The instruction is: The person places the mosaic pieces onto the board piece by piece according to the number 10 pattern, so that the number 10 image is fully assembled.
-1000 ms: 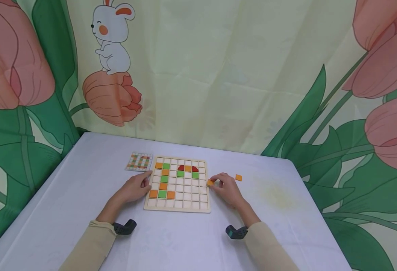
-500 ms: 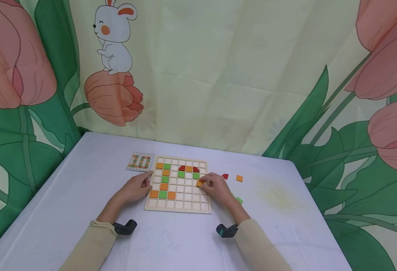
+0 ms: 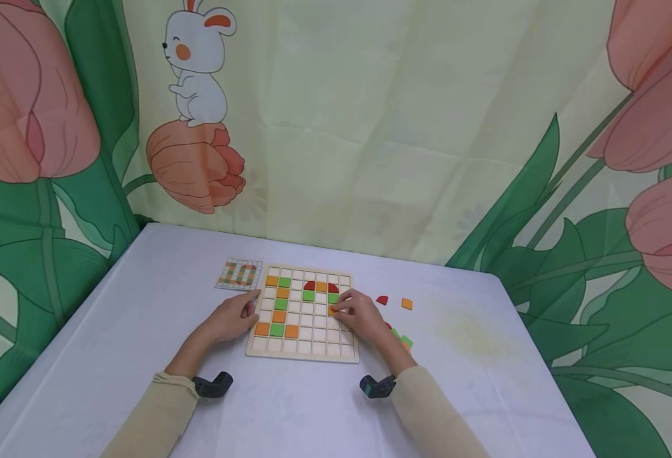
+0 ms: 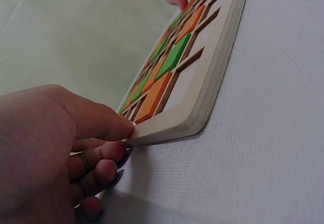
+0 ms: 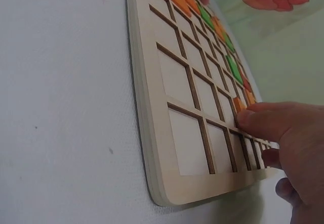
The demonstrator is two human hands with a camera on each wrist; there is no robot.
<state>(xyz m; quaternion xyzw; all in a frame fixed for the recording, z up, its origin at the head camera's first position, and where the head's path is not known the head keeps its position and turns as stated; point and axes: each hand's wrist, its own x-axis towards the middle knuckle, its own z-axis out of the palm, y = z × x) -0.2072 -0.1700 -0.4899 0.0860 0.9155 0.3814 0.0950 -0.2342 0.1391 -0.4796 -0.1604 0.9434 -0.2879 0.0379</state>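
Note:
A wooden grid board [image 3: 302, 358] lies flat, partly filled with orange and green square tiles and red quarter-round ones. My left hand [image 3: 231, 316] is at its left side. In the left wrist view, the thumb rests on the board's rim, with the other fingers loosely bent beside it. Over the right part of the board, my right hand [image 3: 361, 314] pinches an orange square tile [image 5: 238, 104] between thumb and fingertips. That tile sits right at a grid cell below a green tile [image 3: 333, 298]; the fingers hide part of it.
A printed pattern card [image 3: 239, 274] lies beyond the left hand, beside the board's far left corner. Right of the board are a loose red piece [image 3: 382, 299], an orange tile [image 3: 407, 304] and a small cluster including a green tile [image 3: 407, 341], partly behind the right wrist.
My right hand has moved left from beside the board onto its right part, carrying the orange tile to a cell. Loose tiles near the wrist have come into sight. The left hand stays put.

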